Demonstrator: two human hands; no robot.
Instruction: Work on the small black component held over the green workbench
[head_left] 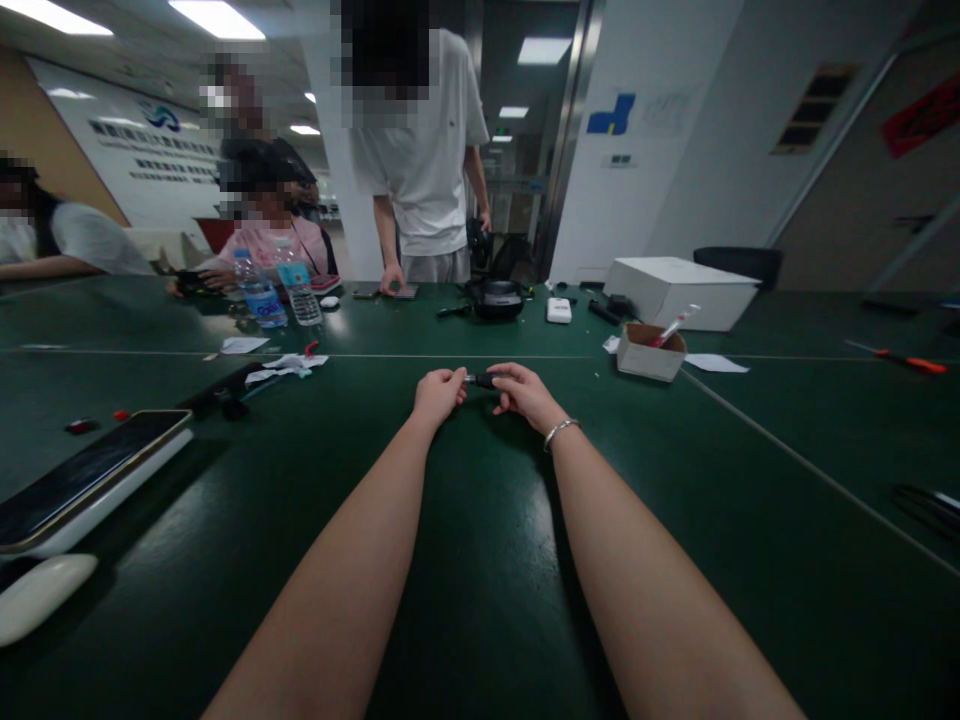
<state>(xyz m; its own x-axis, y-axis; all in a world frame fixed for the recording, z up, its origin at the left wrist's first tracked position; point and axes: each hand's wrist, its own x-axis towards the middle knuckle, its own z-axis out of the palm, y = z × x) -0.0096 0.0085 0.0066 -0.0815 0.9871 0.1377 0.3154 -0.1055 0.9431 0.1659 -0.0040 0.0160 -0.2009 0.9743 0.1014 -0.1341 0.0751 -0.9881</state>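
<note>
My left hand [441, 394] and my right hand [526, 393] meet over the middle of the green table. Between them lies a small black cylinder with a metal end [481, 380], held level. The left fingers pinch its metal end, while the right thumb and fingers close on the dark end. Both of its ends are partly covered by fingers, so its exact kind is unclear. A bracelet [561, 432] circles my right wrist.
Right of my hands stands an open small box [651, 354] with a red-and-clear tube, before a white box [679, 293]. Two water bottles [298, 285], paper scraps [289, 368] and a phone on a white box [97, 470] are left. Another person's hand [394, 279] touches the far edge.
</note>
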